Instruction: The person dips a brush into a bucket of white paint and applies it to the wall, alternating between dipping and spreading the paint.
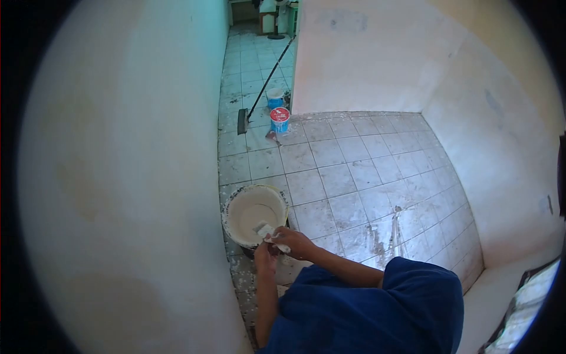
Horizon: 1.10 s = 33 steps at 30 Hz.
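White paste coats the inside of the bucket (254, 187), which stands on the tiled floor (354, 177) at its left edge, hard against the pale wall (118, 177). Over the bucket's near rim the person's two hands meet. The right hand (296, 242) is curled shut round a small scraper (263, 228), whose paste-smeared blade pokes out above the bucket's mouth. The left hand (265, 255) is bunched just below it and touching it; whether it grips the scraper too cannot be told. Both bare forearms run back to a blue garment (377, 312) at the bottom of the view. Further along the floor's left edge, well apart from the bucket, stand a red-topped tub (280, 119) and a blue tub (275, 98) just behind it. A long-handled broom (266, 82) slants beside them, its head on the tiles.
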Available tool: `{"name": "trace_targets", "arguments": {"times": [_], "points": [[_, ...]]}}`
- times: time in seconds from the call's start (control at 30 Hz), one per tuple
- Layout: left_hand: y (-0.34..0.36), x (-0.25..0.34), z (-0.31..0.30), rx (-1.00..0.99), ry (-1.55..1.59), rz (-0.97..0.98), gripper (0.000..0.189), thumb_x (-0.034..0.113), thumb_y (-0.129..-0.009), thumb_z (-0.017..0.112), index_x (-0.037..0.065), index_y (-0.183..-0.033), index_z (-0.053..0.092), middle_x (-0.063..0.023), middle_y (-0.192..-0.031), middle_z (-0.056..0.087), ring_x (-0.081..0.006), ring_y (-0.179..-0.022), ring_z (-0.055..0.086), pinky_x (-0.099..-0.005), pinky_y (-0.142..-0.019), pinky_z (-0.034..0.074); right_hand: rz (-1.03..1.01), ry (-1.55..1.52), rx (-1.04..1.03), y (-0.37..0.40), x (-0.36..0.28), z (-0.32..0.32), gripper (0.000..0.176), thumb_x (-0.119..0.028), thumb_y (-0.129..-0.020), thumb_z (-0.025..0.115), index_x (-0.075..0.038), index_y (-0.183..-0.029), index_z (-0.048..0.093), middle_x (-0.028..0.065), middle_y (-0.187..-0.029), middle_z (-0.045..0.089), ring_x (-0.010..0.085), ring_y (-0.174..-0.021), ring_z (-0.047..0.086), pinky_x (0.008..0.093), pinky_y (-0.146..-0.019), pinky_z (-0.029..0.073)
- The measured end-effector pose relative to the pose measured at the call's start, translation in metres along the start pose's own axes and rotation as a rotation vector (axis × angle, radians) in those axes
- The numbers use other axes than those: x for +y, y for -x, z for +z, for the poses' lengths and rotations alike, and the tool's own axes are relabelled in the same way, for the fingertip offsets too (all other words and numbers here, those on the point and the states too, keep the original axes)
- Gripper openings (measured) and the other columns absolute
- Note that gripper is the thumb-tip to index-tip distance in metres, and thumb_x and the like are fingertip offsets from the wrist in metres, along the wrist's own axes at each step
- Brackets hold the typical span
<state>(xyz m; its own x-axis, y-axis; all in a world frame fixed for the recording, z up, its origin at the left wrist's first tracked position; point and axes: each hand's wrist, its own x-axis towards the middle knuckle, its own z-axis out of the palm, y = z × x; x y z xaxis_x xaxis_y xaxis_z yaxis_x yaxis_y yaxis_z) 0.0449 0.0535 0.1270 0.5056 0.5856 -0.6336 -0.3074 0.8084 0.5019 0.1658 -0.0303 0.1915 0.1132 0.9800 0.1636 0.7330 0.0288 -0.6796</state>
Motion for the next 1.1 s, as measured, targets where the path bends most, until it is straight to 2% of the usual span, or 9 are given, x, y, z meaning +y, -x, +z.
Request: {"name": "trace_targets", "arguments": {"times": [0.3,0.33,0.43,0.47,0.6,0.7,0.87,1.0,1.1], "points": [[-0.014,0.016,0.011,0.138,-0.156,0.102,0.04,0.036,-0.089,0.055,0.005,-0.113,0.056,-0.0062,-0.11,0.059,-0.0188,-0.092,0.059,-0.0297,-0.072,0.047,0.087,-0.157,0.071,-0.087,0.111,0.012,0.021,-0.011,-0.075,0.069,-0.003,-0.094,0.066,0.0158,-0.089,0.067,0.0238,-0.082,0.066,0.0314,-0.075,0.05],[-0.018,0.015,-0.001,0.144,-0.212,0.08,0.044,0.038,-0.088,0.054,0.005,-0.118,0.053,-0.0064,-0.114,0.058,-0.019,-0.099,0.056,-0.0323,-0.078,0.044,0.136,-0.149,0.032,-0.096,0.131,0.018,0.026,-0.021,-0.074,0.069,-0.006,-0.095,0.067,0.0159,-0.091,0.067,0.0328,-0.085,0.064,0.0381,-0.078,0.049],[-0.005,0.012,-0.033,0.213,-0.226,0.067,0.051,0.042,-0.088,0.054,0.005,-0.123,0.05,-0.006,-0.12,0.056,-0.0185,-0.107,0.052,-0.0349,-0.085,0.042,0.048,-0.089,-0.054,-0.124,0.14,0.012,0.024,-0.017,-0.073,0.071,-0.002,-0.091,0.069,0.0165,-0.079,0.068,0.0221,-0.072,0.067,0.0316,-0.066,0.052],[0.003,0.015,-0.039,0.233,-0.216,0.078,0.052,0.043,-0.088,0.054,0.005,-0.123,0.05,-0.0057,-0.12,0.056,-0.0182,-0.109,0.051,-0.0349,-0.086,0.041,0.192,-0.144,-0.194,-0.131,0.138,0.012,0.026,-0.021,-0.072,0.072,-0.003,-0.09,0.069,0.0172,-0.08,0.068,0.0275,-0.074,0.067,0.0338,-0.067,0.052],[0.018,0.017,-0.048,0.404,-0.285,0.046,0.054,0.045,-0.088,0.051,0.005,-0.124,0.05,-0.0062,-0.128,0.051,-0.0198,-0.114,0.048,-0.0361,-0.089,0.041,-0.067,0.181,-0.418,-0.155,0.172,0.041,0.026,-0.026,-0.072,0.072,-0.01,-0.092,0.07,0.0164,-0.082,0.067,0.0332,-0.075,0.064,0.0376,-0.07,0.051],[0.012,0.005,-0.053,0.428,-0.416,0.033,0.056,0.046,-0.089,0.049,0.005,-0.127,0.048,-0.0064,-0.134,0.046,-0.0212,-0.119,0.045,-0.0372,-0.091,0.041,-0.012,0.137,-0.642,-0.17,0.179,0.066,0.026,-0.027,-0.073,0.071,-0.011,-0.094,0.07,0.0169,-0.082,0.066,0.0329,-0.079,0.064,0.0396,-0.072,0.051],[-0.013,-0.022,-0.05,0.395,-0.627,0.016,0.068,0.052,-0.088,0.047,0.003,-0.133,0.042,-0.0119,-0.136,0.045,-0.0219,-0.124,0.043,-0.0353,-0.094,0.039,-0.161,0.206,-0.688,-0.174,0.21,0.13,0.026,-0.027,-0.072,0.072,-0.012,-0.093,0.07,0.0168,-0.083,0.066,0.033,-0.08,0.063,0.0419,-0.074,0.05],[-0.001,-0.024,-0.05,0.426,-0.335,-0.038,0.062,0.045,-0.089,0.051,0.006,-0.136,0.039,-0.0087,-0.135,0.044,-0.0219,-0.122,0.044,-0.0377,-0.093,0.04,-0.185,0.292,-0.775,-0.174,0.237,0.17,0.032,-0.03,-0.071,0.071,-0.015,-0.098,0.069,0.0135,-0.094,0.066,0.0314,-0.089,0.062,0.0402,-0.082,0.05],[0.021,-0.038,-0.066,0.501,-0.278,0.008,0.058,0.044,-0.089,0.051,0.007,-0.133,0.042,-0.008,-0.129,0.048,-0.0214,-0.117,0.047,-0.0368,-0.091,0.041,-0.138,0.153,-0.667,-0.178,0.232,0.165,0.024,-0.026,-0.071,0.073,-0.012,-0.09,0.071,0.0165,-0.085,0.067,0.0342,-0.079,0.063,0.0387,-0.072,0.051]]}}
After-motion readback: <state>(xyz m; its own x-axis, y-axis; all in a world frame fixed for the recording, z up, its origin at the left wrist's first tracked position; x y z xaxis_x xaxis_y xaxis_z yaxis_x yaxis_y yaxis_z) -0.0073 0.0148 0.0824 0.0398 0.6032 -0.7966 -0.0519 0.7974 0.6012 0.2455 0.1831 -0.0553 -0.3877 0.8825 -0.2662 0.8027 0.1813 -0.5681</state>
